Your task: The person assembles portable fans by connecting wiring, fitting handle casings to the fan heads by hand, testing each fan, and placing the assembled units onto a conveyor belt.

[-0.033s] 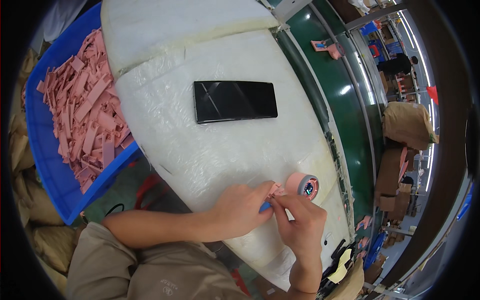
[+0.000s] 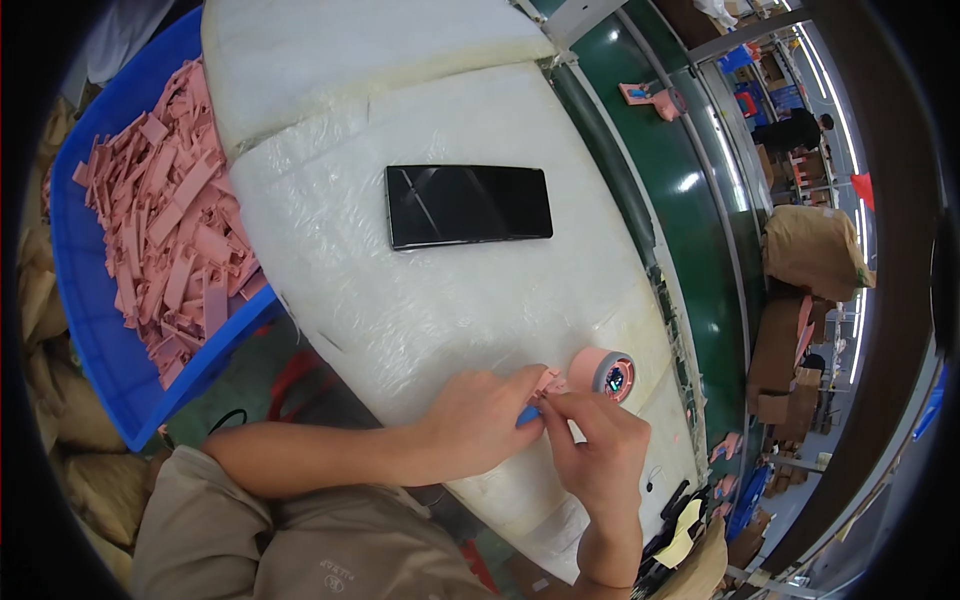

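Observation:
My left hand [image 2: 478, 415] is closed around a small pink plastic part [image 2: 549, 380] with a blue piece [image 2: 528, 414] at its lower side. The fingers of my right hand [image 2: 603, 440] pinch at the same part from the right; whatever lies between those fingertips is hidden. Just beyond my right fingers, a short pink cylinder with a grey ring [image 2: 590, 366] lies on its side, its open end showing dark and shiny parts within. Farther off, a black flat-screened phone [image 2: 470, 205] rests on the plastic-covered white work surface [image 2: 330, 250].
To the left stands a blue tub [image 2: 85, 300] heaped with flat pink plastic pieces [image 2: 170, 220]. A green conveyor belt [image 2: 690, 215] runs along the right, carrying a pink assembly with a blue part [image 2: 655, 100]. Cardboard boxes [image 2: 775, 350] and a distant person [image 2: 795, 130] are beyond it.

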Available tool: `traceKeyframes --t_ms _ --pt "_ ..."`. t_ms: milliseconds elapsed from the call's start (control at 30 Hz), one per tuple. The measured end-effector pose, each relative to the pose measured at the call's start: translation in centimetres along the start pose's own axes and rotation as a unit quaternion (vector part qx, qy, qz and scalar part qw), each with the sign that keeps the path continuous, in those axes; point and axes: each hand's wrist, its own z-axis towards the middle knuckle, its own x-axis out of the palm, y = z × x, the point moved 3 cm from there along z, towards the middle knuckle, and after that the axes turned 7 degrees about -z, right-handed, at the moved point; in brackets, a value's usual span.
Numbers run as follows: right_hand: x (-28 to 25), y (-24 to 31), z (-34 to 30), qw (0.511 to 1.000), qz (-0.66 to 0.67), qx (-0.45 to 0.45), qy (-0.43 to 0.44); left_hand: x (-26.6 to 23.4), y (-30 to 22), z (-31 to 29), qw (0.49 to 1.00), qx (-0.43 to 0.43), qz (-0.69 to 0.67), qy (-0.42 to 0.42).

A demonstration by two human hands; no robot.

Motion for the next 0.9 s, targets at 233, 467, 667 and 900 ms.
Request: traceKeyframes --t_ms 233,467,667,900 --pt "0.2 -0.2 -0.2 1.000 0.002 -0.014 0.014 0.3 0.1 -0.3 0.998 0.025 -0.049 -0.030" --pt "0.0 0.0 -0.2 1.000 -0.002 -0.009 0.004 0.2 0.3 -0.1 0.999 0.023 -0.026 -0.011" --pt "0.0 0.4 0.5 1.000 -0.019 -0.012 0.015 0.3 0.5 -0.1 0.997 0.062 -0.003 -0.046" --pt "-0.1 -1.0 1.2 0.996 0.033 0.028 0.081 0.3 0.3 -0.3 0.997 0.072 -0.001 -0.031"
